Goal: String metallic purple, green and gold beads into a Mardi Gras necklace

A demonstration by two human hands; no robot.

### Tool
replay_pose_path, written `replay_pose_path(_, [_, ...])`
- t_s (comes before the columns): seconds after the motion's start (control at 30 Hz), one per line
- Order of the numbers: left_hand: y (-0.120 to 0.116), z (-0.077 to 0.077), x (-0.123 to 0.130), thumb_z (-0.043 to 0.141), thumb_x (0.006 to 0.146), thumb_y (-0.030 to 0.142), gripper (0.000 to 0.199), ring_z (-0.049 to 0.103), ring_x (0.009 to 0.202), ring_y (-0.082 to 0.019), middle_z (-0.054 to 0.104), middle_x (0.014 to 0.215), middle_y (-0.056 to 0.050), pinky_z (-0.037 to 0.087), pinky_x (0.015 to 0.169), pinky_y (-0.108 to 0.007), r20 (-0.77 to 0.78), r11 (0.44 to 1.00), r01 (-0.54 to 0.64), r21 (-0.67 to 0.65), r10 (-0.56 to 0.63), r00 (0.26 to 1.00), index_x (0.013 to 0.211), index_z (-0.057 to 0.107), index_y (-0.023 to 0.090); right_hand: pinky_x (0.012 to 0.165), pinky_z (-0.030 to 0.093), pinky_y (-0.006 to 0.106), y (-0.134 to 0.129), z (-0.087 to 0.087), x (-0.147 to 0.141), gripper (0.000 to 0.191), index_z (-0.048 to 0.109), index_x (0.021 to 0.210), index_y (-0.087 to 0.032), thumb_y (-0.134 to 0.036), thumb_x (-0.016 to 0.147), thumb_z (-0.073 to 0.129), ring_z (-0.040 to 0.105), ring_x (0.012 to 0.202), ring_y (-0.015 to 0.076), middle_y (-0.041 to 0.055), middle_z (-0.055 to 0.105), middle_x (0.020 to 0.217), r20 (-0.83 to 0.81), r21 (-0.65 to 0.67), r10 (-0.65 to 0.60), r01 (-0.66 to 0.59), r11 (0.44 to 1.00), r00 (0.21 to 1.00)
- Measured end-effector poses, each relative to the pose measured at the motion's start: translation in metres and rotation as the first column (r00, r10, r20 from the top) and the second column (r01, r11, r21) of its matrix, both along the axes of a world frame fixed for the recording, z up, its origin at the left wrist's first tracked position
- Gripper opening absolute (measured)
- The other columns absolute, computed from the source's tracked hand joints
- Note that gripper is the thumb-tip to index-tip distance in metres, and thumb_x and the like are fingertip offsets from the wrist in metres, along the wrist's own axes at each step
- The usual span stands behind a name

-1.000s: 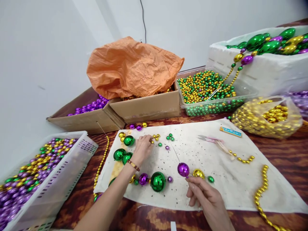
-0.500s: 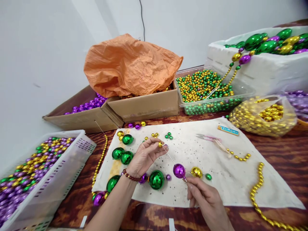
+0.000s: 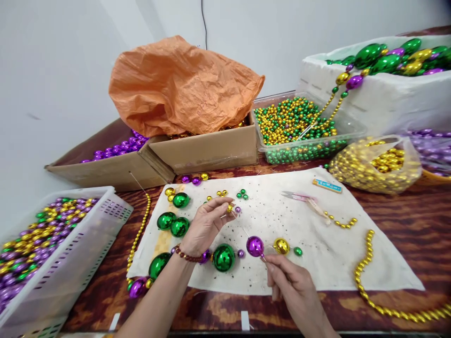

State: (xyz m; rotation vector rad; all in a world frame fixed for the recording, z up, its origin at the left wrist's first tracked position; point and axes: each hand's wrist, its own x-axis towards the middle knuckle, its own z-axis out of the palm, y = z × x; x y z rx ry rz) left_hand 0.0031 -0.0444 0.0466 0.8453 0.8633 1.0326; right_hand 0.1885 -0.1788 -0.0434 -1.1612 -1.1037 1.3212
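Note:
My left hand [image 3: 208,220], with a brown bead bracelet at the wrist, pinches a small gold bead [image 3: 229,208]. A thin line, needle or thread, runs from that bead down to a shiny purple ball [image 3: 254,246]. Just below the ball, my right hand [image 3: 287,277] closes thumb and forefinger on a thin needle-like end. A large green ball [image 3: 224,257] lies under the left wrist, strung with smaller purple beads. To the right of the purple ball lie a gold ball [image 3: 281,246] and a small green bead [image 3: 298,251]. A small purple bead [image 3: 237,210] shows beside my left fingertips.
A white cloth [image 3: 317,272] covers part of the wooden table. On it lie green balls [image 3: 180,226], thread snips [image 3: 299,196], a blue-and-orange cutter [image 3: 327,186] and a gold bead string [image 3: 361,272]. Around it stand a white basket [image 3: 105,225], cardboard boxes [image 3: 207,157] and a clear bead tub [image 3: 303,152].
The whole view has shifted slightly, so things sit a little further left and higher. Both hands keep their grips. The small purple bead by the left fingers shows more clearly.

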Motion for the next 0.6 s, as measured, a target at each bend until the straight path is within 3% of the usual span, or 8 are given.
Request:
replay_pose_path(0.17, [-0.014, -0.001, 0.02, 0.07, 0.081, 0.021, 0.021, 0.062, 0.083, -0.014, 0.068, 0.091, -0.007, 0.048, 0.082, -0.029, 0.007, 0.996, 0.052, -0.067, -0.052, 0.999, 0.101, 0.07, 0.015, 0.047, 0.048, 0.022, 0.01, 0.013, -0.012, 0.032, 0.057, 0.116, -0.016, -0.039, 0.095, 0.049, 0.057, 0.046, 0.0102, 0.0009, 0.062, 0.072, -0.035, 0.014, -0.065, 0.065, 0.998, 0.997])
replay_pose_path(0.27, [-0.032, -0.006, 0.04, 0.064, 0.086, 0.03, 0.024, 0.062, 0.088, -0.017, 0.068, 0.093, -0.009, 0.048, 0.078, -0.028, 0.07, 0.987, 0.039, -0.158, -0.028, 0.997, 0.103, 0.067, 0.014, 0.049, 0.049, 0.022, 0.017, 0.019, -0.022, 0.037, 0.049, 0.125, -0.017, -0.039, 0.095, 0.049, 0.057, 0.046, 0.0097, 0.0015, 0.066, 0.077, -0.067, -0.013, -0.116, 0.116, 0.993, 0.991])
replay_pose_path(0.37, [-0.048, -0.013, 0.059, 0.056, 0.089, 0.043, 0.034, 0.061, 0.084, -0.015, 0.066, 0.099, -0.009, 0.045, 0.058, -0.021, 0.099, 0.979, -0.021, -0.204, 0.042, 0.994, 0.109, 0.064, 0.017, 0.047, 0.048, 0.021, 0.02, 0.02, -0.027, 0.041, 0.041, 0.131, -0.018, -0.038, 0.096, 0.047, 0.054, 0.045, 0.0088, 0.0005, 0.065, 0.078, -0.086, -0.027, -0.131, 0.129, 0.991, 0.988])
replay_pose_path(0.43, [-0.052, -0.015, 0.067, 0.056, 0.088, 0.047, 0.036, 0.058, 0.074, -0.012, 0.063, 0.093, -0.006, 0.039, 0.049, -0.019, 0.085, 0.981, -0.058, -0.185, 0.075, 0.994, 0.108, 0.063, 0.018, 0.046, 0.047, 0.02, 0.02, 0.021, -0.024, 0.041, 0.04, 0.133, -0.019, -0.037, 0.096, 0.047, 0.052, 0.046, 0.0086, 0.0, 0.065, 0.077, -0.054, -0.008, -0.114, 0.114, 0.993, 0.992])
replay_pose_path(0.53, [-0.048, -0.012, 0.072, 0.057, 0.087, 0.045, 0.032, 0.055, 0.066, -0.01, 0.058, 0.077, -0.001, 0.043, 0.055, -0.019, -0.011, 0.992, -0.109, -0.068, 0.109, 0.994, 0.1, 0.065, 0.017, 0.047, 0.048, 0.021, 0.025, 0.028, -0.007, 0.041, 0.042, 0.133, -0.02, -0.036, 0.095, 0.049, 0.053, 0.049, 0.0089, 0.0025, 0.065, 0.088, 0.036, 0.021, -0.15, 0.149, 0.989, 0.988])
replay_pose_path(0.6, [-0.042, -0.006, 0.073, 0.054, 0.089, 0.043, 0.03, 0.053, 0.06, -0.009, 0.056, 0.07, 0.0, 0.044, 0.057, -0.021, -0.126, 0.999, -0.024, 0.028, 0.028, 0.992, 0.094, 0.065, 0.016, 0.049, 0.049, 0.022, 0.033, 0.037, 0.009, 0.038, 0.049, 0.128, -0.02, -0.037, 0.094, 0.051, 0.054, 0.052, 0.0088, 0.0046, 0.065, 0.096, 0.091, 0.041, -0.233, 0.231, 0.972, 0.968])
